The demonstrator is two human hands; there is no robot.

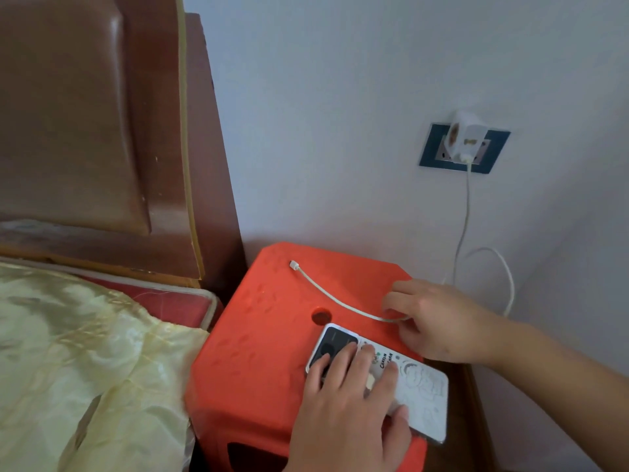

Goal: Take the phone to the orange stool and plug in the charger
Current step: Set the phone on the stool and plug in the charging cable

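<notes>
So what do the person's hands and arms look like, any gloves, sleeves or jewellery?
Both are bare. The left hand and right hand show no gloves, rings or watch, and the right forearm is uncovered as far as the frame edge. No sleeve is visible on either side.

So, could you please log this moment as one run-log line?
phone: face down on orange stool | left hand: on phone | right hand: at charger cable | cable tip: unplugged
</notes>
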